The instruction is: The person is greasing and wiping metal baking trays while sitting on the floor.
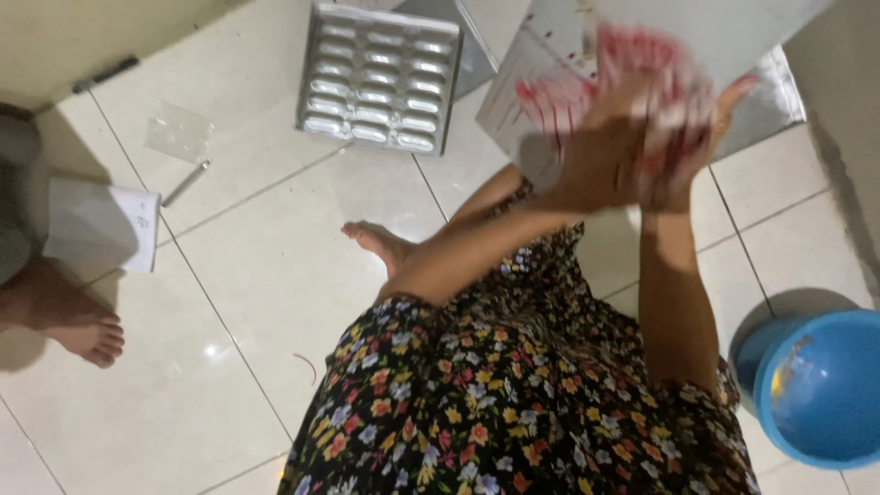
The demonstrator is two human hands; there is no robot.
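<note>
Pale glossy floor tiles [275, 275] fill the view, seen from above past a dark flowered dress [513, 403]. Both hands meet raised in front of the body, motion-blurred: the left hand [600, 151] and the right hand [692, 137] are pressed together around a bunch of red and white pieces [642, 69], grasping it between them, though the exact finger positions are too smeared to read. Just beyond the grip lies a white sheet with red marks [536, 96], and further off to its left a metal mould tray [380, 73] with rows of oblong hollows. Well below the grip to the right stands a blue bucket [825, 394]. Far left, another person's bare foot [82, 335] rests beside a white paper [101, 225].
</note>
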